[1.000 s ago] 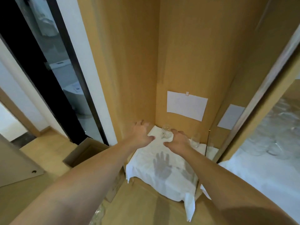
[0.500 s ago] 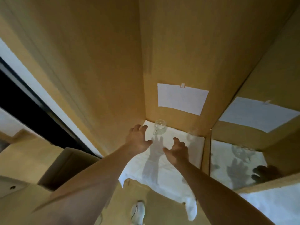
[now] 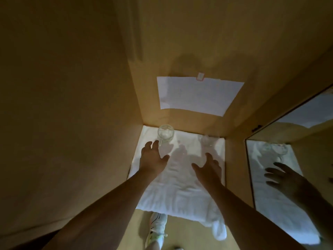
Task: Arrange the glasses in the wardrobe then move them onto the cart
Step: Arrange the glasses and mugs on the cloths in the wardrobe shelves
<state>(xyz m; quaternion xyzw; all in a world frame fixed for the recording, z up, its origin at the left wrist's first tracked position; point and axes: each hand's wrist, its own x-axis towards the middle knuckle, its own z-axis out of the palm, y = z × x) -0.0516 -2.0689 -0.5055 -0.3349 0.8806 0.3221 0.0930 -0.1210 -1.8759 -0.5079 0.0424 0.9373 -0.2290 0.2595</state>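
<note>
Since the earlier frame we have leaned deeper into the wardrobe, both empty hands spread, left hand nearing the mug, right hand nearing the second glass.

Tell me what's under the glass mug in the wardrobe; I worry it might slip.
The glass mug stands on a crumpled white cloth spread over the wardrobe floor. A second glass stands on the same cloth. The floor under the cloth is covered.
</note>
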